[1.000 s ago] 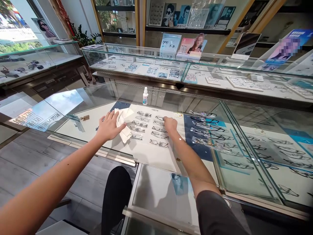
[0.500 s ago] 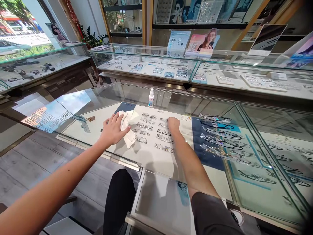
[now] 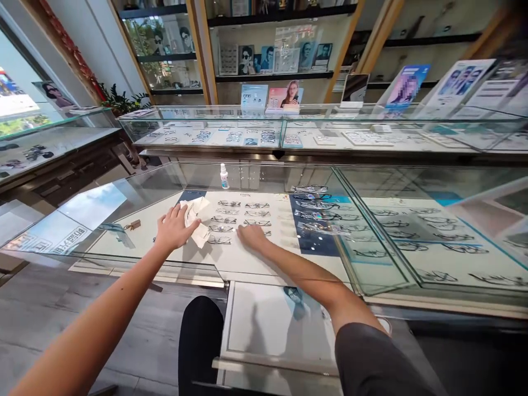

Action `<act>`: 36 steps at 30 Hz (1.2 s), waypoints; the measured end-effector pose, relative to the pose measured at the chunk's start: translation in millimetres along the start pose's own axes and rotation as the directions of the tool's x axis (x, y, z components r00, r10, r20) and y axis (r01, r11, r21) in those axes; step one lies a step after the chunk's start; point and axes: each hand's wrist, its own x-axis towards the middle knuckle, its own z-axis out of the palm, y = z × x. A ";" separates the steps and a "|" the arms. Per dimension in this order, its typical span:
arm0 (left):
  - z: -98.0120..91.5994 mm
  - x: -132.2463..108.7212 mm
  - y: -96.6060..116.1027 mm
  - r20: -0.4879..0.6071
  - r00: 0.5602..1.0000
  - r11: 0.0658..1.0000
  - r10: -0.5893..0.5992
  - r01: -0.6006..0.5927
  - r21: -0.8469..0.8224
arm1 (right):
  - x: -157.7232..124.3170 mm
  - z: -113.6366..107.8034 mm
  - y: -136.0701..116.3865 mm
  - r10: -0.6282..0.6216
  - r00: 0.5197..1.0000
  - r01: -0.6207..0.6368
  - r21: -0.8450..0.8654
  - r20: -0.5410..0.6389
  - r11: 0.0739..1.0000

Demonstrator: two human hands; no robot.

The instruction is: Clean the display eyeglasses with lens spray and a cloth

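Observation:
My left hand (image 3: 173, 226) lies with fingers spread at the left part of the glass display case (image 3: 157, 176). A crumpled pale cloth or tissue (image 3: 197, 220) is against its thumb and forefinger. My right hand (image 3: 252, 237) is closed, knuckles up, beside the lower rows of eyeglasses (image 3: 221, 228). A small white bit shows at its fingertips; what it is I cannot make out. Whether this hand is above or under the glass I cannot tell. A white spray bottle (image 3: 224, 177) stands upright beyond both hands.
More eyeglasses (image 3: 317, 206), some in clear wrapping, lie right of my right hand. A pale pulled-out drawer (image 3: 256, 324) is in front of me, beside my knee (image 3: 201, 335). Another glass case (image 3: 198, 124) with several small signs runs across the back. A brown tag (image 3: 132, 225) lies at left.
My view has turned to the right and upward. My right hand has moved toward me and left, from the upper rows of glasses to the lower ones. My left hand stays by the cloth.

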 end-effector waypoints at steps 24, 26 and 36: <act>4.1 15.3 -5.9 -0.053 0.997 0.998 0.052 -0.054 -0.034 | -188.4 -120.0 188.6 0.300 0.939 -0.328 -0.171 -0.171 0.929; 3.5 14.7 -5.4 -0.053 0.997 0.998 0.051 -0.053 -0.038 | -180.3 -112.3 190.6 0.309 0.939 -0.332 -0.162 -0.152 0.929; -6.6 9.0 0.3 0.007 0.999 0.998 0.039 -0.039 -0.038 | -233.0 -132.5 126.8 0.190 0.982 -0.185 0.170 -0.015 0.968</act>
